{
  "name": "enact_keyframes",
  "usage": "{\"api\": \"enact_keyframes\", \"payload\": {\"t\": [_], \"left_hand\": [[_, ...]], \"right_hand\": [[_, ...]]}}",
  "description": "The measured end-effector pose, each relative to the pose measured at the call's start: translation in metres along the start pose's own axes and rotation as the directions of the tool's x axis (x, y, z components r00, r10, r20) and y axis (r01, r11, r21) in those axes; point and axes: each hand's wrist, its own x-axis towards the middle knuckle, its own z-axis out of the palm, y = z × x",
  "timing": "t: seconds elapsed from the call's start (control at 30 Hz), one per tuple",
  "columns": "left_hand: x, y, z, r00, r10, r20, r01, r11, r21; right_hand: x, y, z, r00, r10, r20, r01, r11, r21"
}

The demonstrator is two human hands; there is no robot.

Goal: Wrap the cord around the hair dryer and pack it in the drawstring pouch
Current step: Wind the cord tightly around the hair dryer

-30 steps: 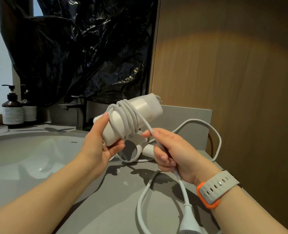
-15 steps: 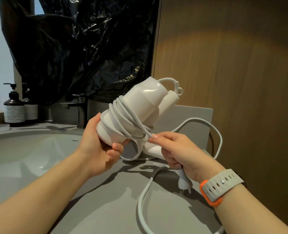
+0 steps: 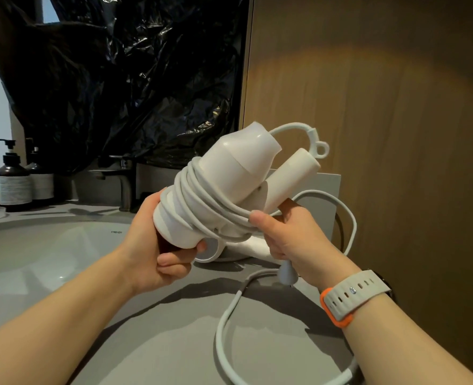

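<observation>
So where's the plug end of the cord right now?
The plug hangs just below the right hand, which grips the cord, right of centre in the head view, above the grey counter and near the wristwatch.

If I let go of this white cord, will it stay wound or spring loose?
Likely loosens: the cord forms broad rounded loops where free, so it looks springy. The hair dryer looks smooth, so coils may slide. Only the right hand pinches them tight.
</observation>
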Motion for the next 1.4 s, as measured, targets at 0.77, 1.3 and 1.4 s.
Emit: {"api": "enact_keyframes", "payload": {"t": [0.77, 1.3, 1.4], "left_hand": [[0.006, -0.020, 0.005, 0.595, 0.800, 0.079, -0.413, 0.220, 0.884], [0.006, -0.010, 0.000, 0.780, 0.618, -0.100, -0.416, 0.631, 0.655], [0.006, -0.008, -0.002, 0.824, 0.562, -0.072, -0.401, 0.668, 0.627]], "right_hand": [[0.002, 0.008, 0.006, 0.963, 0.264, -0.049, -0.243, 0.934, 0.263], [-0.006, -0.007, 0.004, 0.995, 0.091, 0.031, -0.096, 0.940, 0.326], [-0.006, -0.007, 0.004, 0.996, 0.079, 0.027, -0.084, 0.947, 0.310]]}}
